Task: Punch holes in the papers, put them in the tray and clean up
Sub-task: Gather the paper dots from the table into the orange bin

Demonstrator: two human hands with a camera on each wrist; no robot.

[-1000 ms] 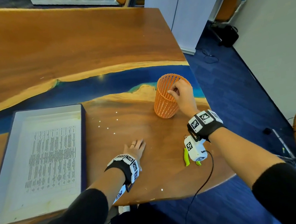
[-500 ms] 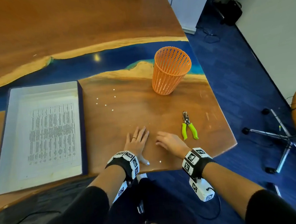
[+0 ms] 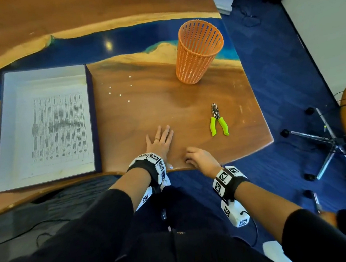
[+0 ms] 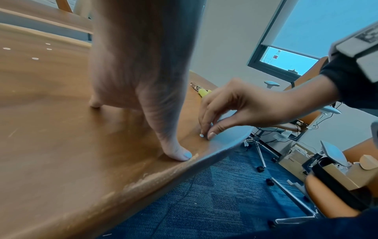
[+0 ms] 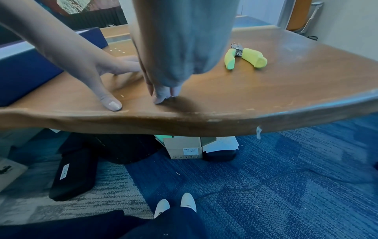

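Observation:
My left hand (image 3: 160, 141) lies flat and open on the wooden table (image 3: 186, 100), thumb near the front edge. Just to its right, my right hand (image 4: 205, 135) has its fingers bunched down on the table and pinches a small white paper dot (image 4: 201, 135) between thumb and fingertip. Several more paper dots (image 3: 120, 95) lie scattered farther back. The hole punch (image 3: 217, 120) with green handles lies to the right of both hands. A printed paper (image 3: 57, 129) rests in the white tray (image 3: 93, 117) at the left. An orange mesh basket (image 3: 198, 52) stands upright behind the punch.
The table's curved front edge (image 5: 204, 122) runs right under my hands, with blue carpet (image 5: 266, 177) below. A box (image 5: 182, 148) and dark bags sit under the table. An office chair base (image 3: 334, 147) stands to the right.
My right hand left the orange basket's rim and came back to the near table edge beside my left hand, where it now pinches a dot. The left hand stayed flat.

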